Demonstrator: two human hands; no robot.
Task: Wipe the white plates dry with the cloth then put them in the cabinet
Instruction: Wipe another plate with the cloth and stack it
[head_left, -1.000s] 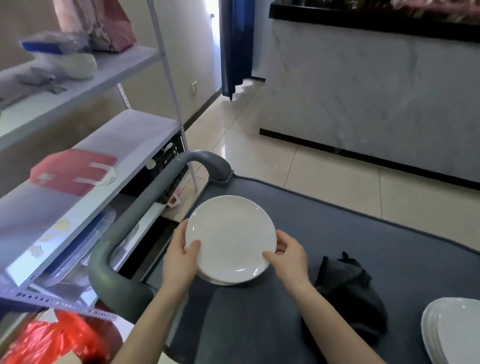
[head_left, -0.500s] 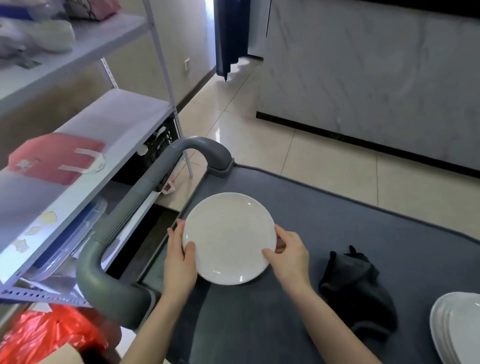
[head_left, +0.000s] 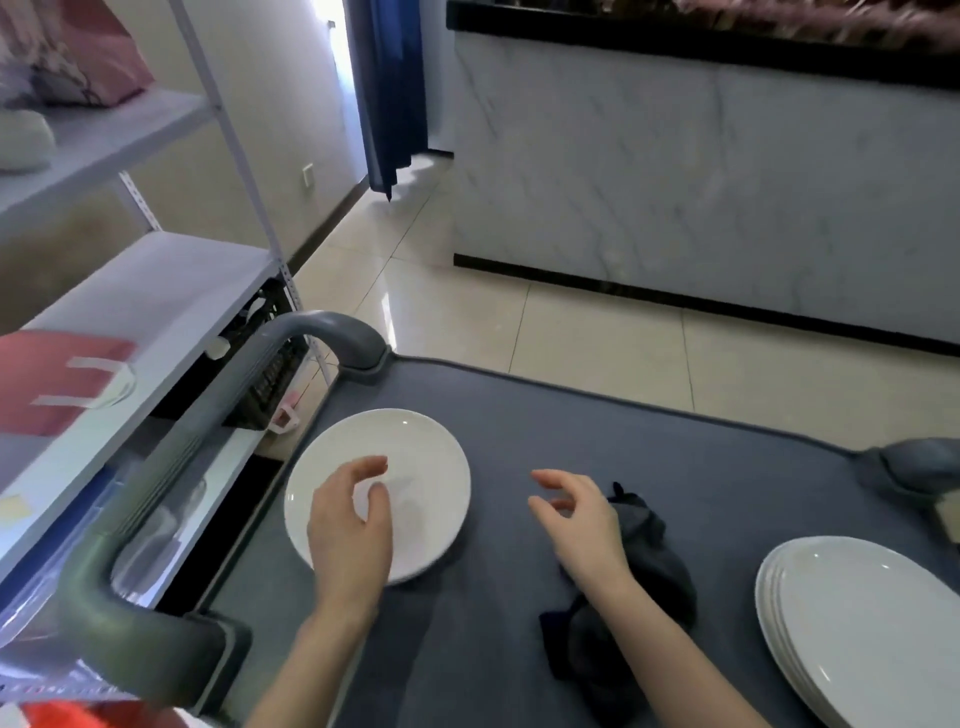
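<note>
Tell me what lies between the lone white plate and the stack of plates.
Head view: the crumpled dark cloth lies there on the grey mat, with the open right hand over it.

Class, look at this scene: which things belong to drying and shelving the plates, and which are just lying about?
Belongs to the job: single white plate on the cart; stack of white plates; dark cloth; left hand and right hand, both holding nothing.

Just lying about: red bag on the shelf; black crate; blue curtain.
</note>
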